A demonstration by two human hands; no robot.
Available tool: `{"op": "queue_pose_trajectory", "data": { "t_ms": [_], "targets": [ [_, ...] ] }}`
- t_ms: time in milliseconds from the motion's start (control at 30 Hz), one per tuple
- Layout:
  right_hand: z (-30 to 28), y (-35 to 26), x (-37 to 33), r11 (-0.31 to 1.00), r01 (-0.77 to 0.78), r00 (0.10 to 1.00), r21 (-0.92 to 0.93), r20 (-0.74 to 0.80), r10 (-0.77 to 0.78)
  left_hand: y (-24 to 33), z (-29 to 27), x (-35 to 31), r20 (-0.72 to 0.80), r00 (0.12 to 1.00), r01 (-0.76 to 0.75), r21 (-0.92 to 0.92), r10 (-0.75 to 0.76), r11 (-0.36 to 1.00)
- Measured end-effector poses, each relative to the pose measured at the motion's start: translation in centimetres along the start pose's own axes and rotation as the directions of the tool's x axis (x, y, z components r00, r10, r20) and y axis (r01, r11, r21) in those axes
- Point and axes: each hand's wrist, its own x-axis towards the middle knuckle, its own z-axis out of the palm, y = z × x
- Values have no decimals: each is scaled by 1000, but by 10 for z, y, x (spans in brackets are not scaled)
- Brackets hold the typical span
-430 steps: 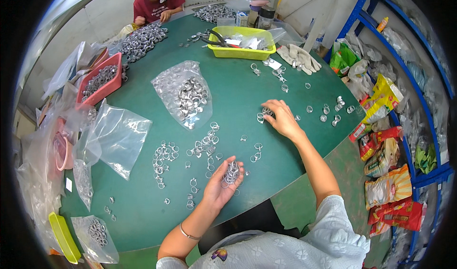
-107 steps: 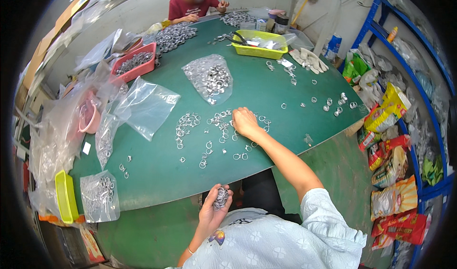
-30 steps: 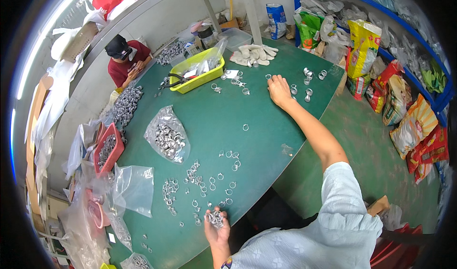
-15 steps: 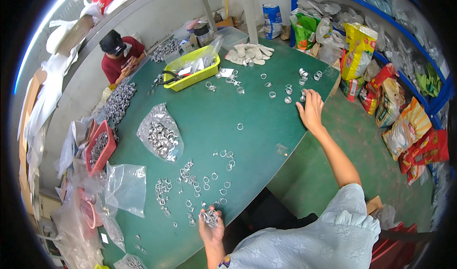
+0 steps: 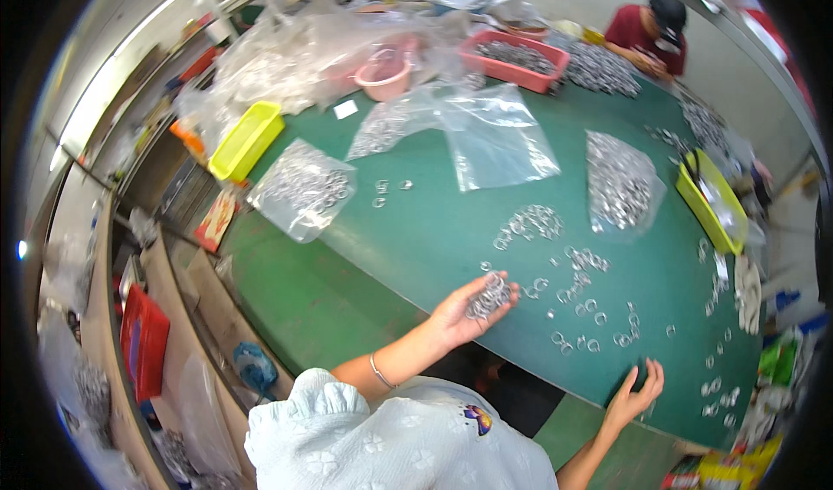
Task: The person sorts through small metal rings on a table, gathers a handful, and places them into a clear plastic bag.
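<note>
My left hand (image 5: 460, 315) is cupped palm up near the table edge and closed around a heap of small silver metal rings (image 5: 489, 297). Over the near edge of the table, my right hand (image 5: 636, 393) has its fingers apart and nothing visible in them. Loose rings (image 5: 580, 275) lie in scattered groups beyond and between both hands. More rings (image 5: 718, 396) lie to the right of my right hand. A clear bag full of rings (image 5: 623, 188) rests farther back, and another filled clear bag (image 5: 305, 186) sits at the left edge of the table.
The green table (image 5: 416, 238) holds a flat clear plastic bag (image 5: 495, 143), a red tray of metal pieces (image 5: 529, 80), a pink basket (image 5: 383, 82) and yellow-green bins (image 5: 247, 141) (image 5: 707, 197). A glove (image 5: 747, 292) lies at right. Across the table sits a person in dark red (image 5: 642, 34).
My view has turned left. My right hand has come away from the rings at the table's right side. The left hand still holds its heap of rings.
</note>
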Motion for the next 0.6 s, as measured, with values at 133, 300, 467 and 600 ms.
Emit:
{"op": "queue_pose_trajectory", "data": {
  "t_ms": [133,300,467,600],
  "targets": [
    [1,7,0,997,61,998,-54,8,-61,78,-8,-23,-25,934,-358,-75,357,931],
    [2,6,4,995,74,997,-65,19,-73,196,-47,-30,-126,694,-719,-95,709,688],
    [2,5,3,997,59,998,-46,17,-58,273,-59,-30,-226,507,-840,86,832,535],
    [3,7,2,997,62,998,-50,9,-61,295,-55,-16,-155,376,-905,152,914,398]
  ]
}}
